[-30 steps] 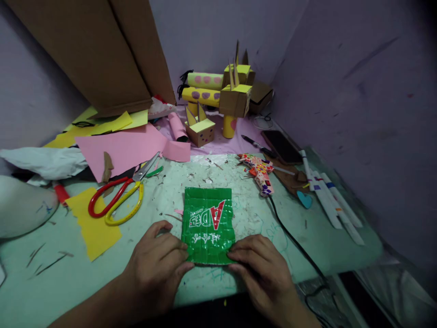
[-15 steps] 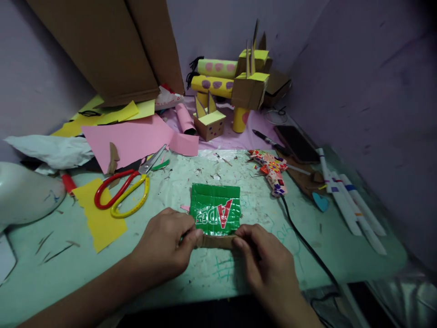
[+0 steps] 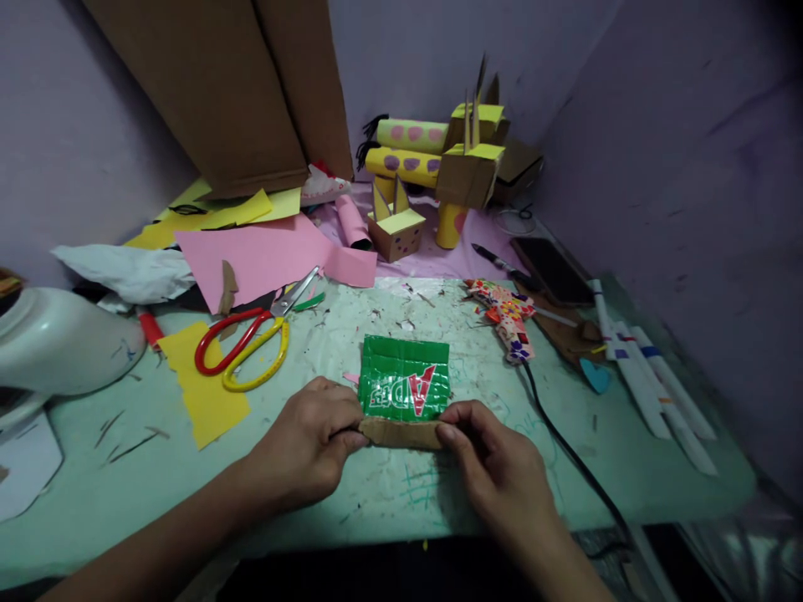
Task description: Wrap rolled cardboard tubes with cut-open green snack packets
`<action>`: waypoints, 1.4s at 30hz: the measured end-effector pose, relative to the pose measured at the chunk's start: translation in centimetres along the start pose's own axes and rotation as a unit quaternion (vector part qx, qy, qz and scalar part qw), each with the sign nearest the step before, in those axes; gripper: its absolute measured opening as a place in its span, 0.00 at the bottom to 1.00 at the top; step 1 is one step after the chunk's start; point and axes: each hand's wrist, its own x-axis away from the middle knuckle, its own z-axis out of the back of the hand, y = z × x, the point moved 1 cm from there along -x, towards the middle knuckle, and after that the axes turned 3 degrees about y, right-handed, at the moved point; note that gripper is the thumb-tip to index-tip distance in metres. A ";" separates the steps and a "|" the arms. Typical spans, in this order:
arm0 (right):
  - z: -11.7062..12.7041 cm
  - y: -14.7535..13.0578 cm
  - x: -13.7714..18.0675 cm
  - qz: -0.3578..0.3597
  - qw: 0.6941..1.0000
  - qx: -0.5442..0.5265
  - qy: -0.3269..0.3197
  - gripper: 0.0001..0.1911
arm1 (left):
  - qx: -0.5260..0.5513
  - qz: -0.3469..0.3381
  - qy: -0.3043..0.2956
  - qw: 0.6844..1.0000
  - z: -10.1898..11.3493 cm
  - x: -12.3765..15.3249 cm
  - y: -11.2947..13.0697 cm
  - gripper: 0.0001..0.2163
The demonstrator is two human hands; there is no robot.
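Note:
A green printed sheet of carton (image 3: pixel 405 379) with red and white letters lies on the pale green table (image 3: pixel 389 493) in front of me. Its near edge is folded up and over, showing a brown cardboard underside (image 3: pixel 401 433). My left hand (image 3: pixel 314 447) pinches the left end of that folded strip between thumb and fingers. My right hand (image 3: pixel 495 460) pinches the right end the same way. Both hands are closed on the sheet.
Red and yellow scissors (image 3: pixel 251 343) lie to the left by yellow paper (image 3: pixel 204 385) and a pink sheet (image 3: pixel 263 251). A patterned glue gun (image 3: pixel 508 322) with a black cord (image 3: pixel 577 468), a phone (image 3: pixel 552 267) and white rolled tubes (image 3: pixel 652 385) lie right. Cardboard animal models (image 3: pixel 439 167) stand behind.
A second ago the green sheet lay flat under my fingertips. Since then both hands have lifted its near edge and folded it back, exposing the brown side.

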 end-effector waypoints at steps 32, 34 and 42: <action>-0.4 -1.7 -2.5 -0.276 0.889 -0.361 0.058 0.30 | -0.241 -0.184 0.045 0.952 3.1 -5.9 4.5 0.12; -0.4 -2.1 -1.1 -0.279 0.886 -0.370 0.003 0.32 | -0.236 -0.130 0.024 0.963 0.2 -3.0 4.6 0.21; 2.6 0.1 1.3 0.160 0.985 0.072 -0.007 0.16 | -0.207 -0.171 0.139 0.953 -4.3 1.5 1.2 0.14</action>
